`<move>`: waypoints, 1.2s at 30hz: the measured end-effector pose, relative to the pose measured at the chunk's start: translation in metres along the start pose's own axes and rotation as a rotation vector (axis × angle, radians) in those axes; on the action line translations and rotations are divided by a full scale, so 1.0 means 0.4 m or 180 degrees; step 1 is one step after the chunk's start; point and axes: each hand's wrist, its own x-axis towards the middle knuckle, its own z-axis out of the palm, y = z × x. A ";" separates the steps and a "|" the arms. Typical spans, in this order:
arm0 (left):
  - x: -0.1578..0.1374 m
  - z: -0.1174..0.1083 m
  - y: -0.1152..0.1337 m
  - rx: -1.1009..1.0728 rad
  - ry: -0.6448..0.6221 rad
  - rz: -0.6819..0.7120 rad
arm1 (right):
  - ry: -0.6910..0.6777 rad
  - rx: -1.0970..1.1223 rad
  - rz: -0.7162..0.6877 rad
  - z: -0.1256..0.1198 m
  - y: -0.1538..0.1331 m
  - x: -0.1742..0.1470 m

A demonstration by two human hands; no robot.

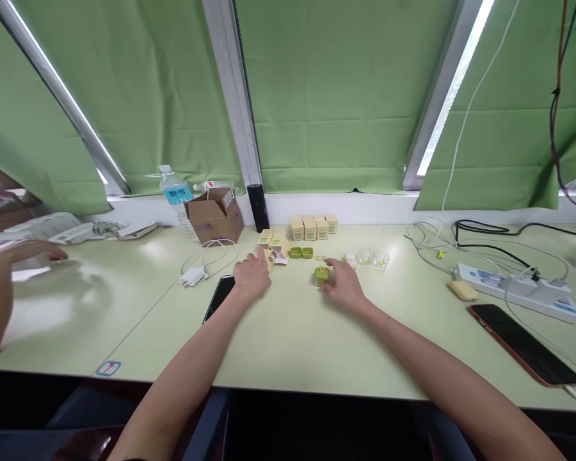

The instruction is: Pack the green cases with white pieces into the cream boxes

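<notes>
My right hand [345,285] curls its thumb and fingers around a small green-topped jar [321,276] on the table. My left hand [252,276] reaches forward with its fingers stretched out, close to small cream cartons [265,239] with green labels. Beside its fingertips is a carton with raised flaps [281,257]; whether they touch it is hard to see. Two small green square cups [301,253] lie between my hands. Tiny yellow pieces [320,258] lie behind the jar. Clear cups with yellow bits inside [372,258] stand beyond my right hand.
More cartons [314,228] stand at the back. A brown box [216,216], water bottle [176,192] and black cylinder [258,208] stand left. A phone [219,296] lies under my left forearm. Right are a power strip [518,291] and another phone [523,342]. Another person's hand [33,251] is far left.
</notes>
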 end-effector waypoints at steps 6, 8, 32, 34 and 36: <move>-0.048 -0.022 0.035 -0.0481 0.0902 0.0315 | 0.0841 -0.0067 -0.1211 -0.020 -0.031 -0.019; -0.063 -0.012 0.057 -0.0923 0.1286 0.0566 | 0.0789 0.0095 -0.1504 -0.017 -0.050 -0.034; -0.098 0.065 0.129 -0.4119 0.0996 0.2173 | 0.0272 0.2412 -0.0825 -0.048 -0.049 -0.010; -0.097 0.067 0.130 -0.4136 0.0935 0.2143 | 0.0141 0.2532 -0.0802 -0.046 -0.048 -0.011; -0.097 0.067 0.130 -0.4142 0.0922 0.2103 | 0.0068 0.2580 -0.0805 -0.045 -0.047 -0.012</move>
